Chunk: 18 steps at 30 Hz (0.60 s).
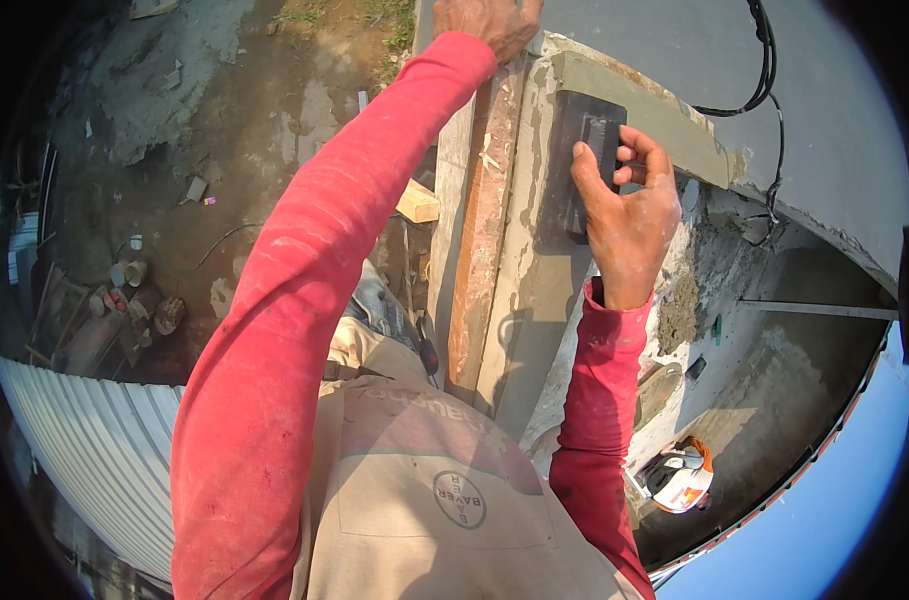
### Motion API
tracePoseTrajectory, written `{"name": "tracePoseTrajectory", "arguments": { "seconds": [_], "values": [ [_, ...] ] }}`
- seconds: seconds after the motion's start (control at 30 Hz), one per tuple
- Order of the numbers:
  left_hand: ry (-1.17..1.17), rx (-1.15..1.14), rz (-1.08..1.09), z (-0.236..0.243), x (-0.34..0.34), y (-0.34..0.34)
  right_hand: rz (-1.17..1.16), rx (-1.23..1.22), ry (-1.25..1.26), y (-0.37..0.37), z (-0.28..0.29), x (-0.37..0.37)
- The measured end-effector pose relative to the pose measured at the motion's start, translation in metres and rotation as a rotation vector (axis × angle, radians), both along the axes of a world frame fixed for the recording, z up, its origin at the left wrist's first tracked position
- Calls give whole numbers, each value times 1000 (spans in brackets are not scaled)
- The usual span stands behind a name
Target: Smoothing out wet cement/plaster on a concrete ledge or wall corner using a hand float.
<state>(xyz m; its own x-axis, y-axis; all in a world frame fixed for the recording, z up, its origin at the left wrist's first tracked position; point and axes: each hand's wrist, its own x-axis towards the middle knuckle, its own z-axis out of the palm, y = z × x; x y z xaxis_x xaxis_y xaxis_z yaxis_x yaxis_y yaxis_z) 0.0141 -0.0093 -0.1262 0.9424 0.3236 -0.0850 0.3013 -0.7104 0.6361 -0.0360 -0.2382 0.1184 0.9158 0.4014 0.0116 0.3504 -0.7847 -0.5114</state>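
My right hand (630,215) is closed around the handle of a black plastering float (602,135). The float's flat plate lies against a strip of smooth grey wet mortar (555,275) along the top of a wall. My left hand (490,22) is at the top edge of the picture, by the far end of a long reddish-brown wooden board (487,200) that runs along the mortar's left side. Its fingers are mostly cut off by the frame, so I cannot see whether they grip anything. Both forearms are in red sleeves.
A grey wall surface with black cables (765,60) lies to the upper right. Below right is a white and orange bucket-like container (685,478). A short wood block (418,202) sits left of the board. Far below left are corrugated sheeting (95,420) and scattered containers (135,272).
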Motion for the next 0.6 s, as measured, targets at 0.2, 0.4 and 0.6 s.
{"name": "tracePoseTrajectory", "arguments": {
  "seconds": [0.2,0.4,0.6],
  "values": [
    [-58,-54,107,25,-3,0,-51,-83,-320,21,2,24],
    [-156,-105,270,59,-8,-2,132,-22,-127,29,-9,46],
    [-230,-111,444,86,-11,-7,43,-32,-420,29,14,81]
  ]
}}
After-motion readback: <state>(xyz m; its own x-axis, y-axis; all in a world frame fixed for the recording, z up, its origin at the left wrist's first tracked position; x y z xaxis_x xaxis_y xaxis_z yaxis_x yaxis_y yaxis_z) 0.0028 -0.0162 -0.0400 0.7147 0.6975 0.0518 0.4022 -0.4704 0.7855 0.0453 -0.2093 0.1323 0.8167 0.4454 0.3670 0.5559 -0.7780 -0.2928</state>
